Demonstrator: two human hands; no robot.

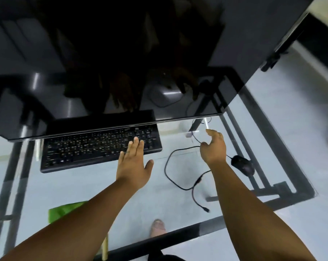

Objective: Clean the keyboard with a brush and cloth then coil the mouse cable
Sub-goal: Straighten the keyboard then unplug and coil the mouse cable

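Observation:
A black keyboard lies on the glass table, half under a dark upper shelf. My left hand is flat and open, fingertips over the keyboard's right end. A black mouse sits at the right. Its black cable loops across the glass, with the plug end loose near the front. My right hand is at the cable's far part; thumb and fingers curl around it just left of the mouse. A green cloth lies front left, partly under my left forearm. A pale brush handle shows at the bottom.
A dark glossy upper shelf overhangs the back of the table and reflects my hands. The table's black metal frame shows through the glass at the right and front. A foot shows on the floor below the glass.

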